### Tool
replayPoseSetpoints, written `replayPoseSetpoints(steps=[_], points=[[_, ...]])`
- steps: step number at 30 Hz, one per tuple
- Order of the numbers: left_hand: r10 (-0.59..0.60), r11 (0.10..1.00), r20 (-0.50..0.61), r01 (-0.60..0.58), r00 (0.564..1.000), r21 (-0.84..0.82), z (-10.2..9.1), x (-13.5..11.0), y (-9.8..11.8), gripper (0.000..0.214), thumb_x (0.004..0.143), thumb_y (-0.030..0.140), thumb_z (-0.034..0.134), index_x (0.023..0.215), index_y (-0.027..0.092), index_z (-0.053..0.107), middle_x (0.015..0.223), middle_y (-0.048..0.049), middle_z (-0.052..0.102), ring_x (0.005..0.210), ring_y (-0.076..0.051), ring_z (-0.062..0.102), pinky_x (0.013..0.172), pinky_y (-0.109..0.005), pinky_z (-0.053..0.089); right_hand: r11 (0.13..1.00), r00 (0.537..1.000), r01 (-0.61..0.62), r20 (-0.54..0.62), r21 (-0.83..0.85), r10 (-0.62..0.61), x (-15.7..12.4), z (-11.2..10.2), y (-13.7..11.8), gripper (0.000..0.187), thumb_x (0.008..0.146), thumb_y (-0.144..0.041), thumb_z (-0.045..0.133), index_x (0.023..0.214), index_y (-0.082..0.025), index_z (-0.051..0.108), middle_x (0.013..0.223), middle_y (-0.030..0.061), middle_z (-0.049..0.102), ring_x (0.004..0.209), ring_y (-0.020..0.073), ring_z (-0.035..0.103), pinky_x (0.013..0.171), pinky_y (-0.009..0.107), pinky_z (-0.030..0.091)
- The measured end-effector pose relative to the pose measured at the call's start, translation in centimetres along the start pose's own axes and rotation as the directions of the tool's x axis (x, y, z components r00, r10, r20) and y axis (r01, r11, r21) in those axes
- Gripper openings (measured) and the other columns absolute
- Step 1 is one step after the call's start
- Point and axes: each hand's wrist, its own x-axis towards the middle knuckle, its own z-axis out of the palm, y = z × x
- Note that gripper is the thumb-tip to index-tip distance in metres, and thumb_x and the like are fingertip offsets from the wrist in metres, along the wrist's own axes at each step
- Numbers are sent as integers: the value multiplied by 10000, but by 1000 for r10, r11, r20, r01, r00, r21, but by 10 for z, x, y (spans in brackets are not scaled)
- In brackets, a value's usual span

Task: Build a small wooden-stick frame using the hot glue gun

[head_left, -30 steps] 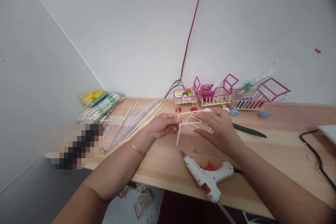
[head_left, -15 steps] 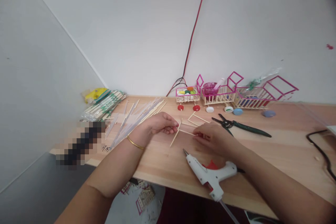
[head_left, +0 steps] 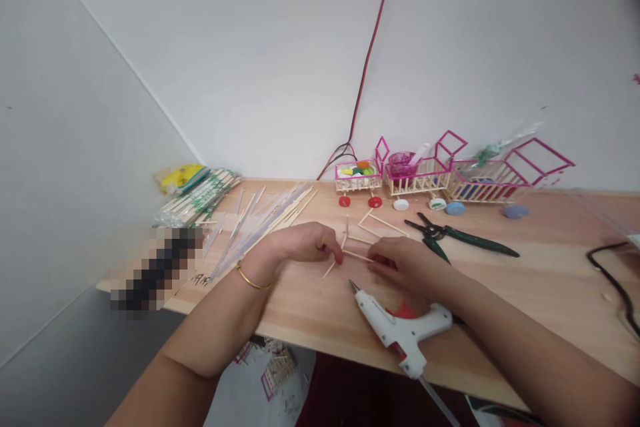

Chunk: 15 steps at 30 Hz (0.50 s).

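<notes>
A small frame of thin wooden sticks (head_left: 357,255) lies on the table between my hands. My left hand (head_left: 313,242), with a gold bangle at the wrist, has its fingers bent closed on the frame's near left joint, index fingertip pointing down. My right hand (head_left: 403,261) pinches the frame's crosswise stick near its right end; the fingertips are partly hidden. Just behind lies another open frame of joined sticks (head_left: 371,215). Nearest my right forearm is a white hot glue gun (head_left: 400,330) with a red trigger, its nozzle toward the frame.
Green-handled pliers (head_left: 480,242) lie right of the frames. Along the wall stand small stick carts (head_left: 417,181) with pink rims and bottle-cap wheels. Loose sticks and clear glue sticks (head_left: 260,227) spread at left, before bagged sticks (head_left: 205,195). A black cable (head_left: 613,280) lies far right.
My left hand has turned from a fingertip pinch on the upright stick to an index finger pointing down at the joint. My right hand stays nearly still.
</notes>
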Motion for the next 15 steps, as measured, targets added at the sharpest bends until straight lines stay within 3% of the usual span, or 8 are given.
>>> replayPoseSetpoints(steps=[5, 15], points=[[20, 996, 5, -20, 1000, 82, 7, 3, 5, 355, 671, -7, 517, 832, 238, 717, 786, -22, 626, 656, -109, 548, 623, -186, 392, 1000, 1000, 0, 12, 16, 0, 0, 2, 2, 194, 842, -323, 470, 814, -193, 611, 770, 44, 599, 706, 157, 527, 624, 260, 366], [20, 999, 37, -22, 999, 45, 5, 6, 4, 286, 673, 8, 534, 784, 206, 708, 784, -36, 634, 687, -126, 552, 635, -196, 394, 999, 1000, 11, 14, 30, -11, 0, 4, 4, 178, 842, -310, 472, 824, -192, 604, 778, 41, 597, 707, 154, 524, 627, 254, 368]])
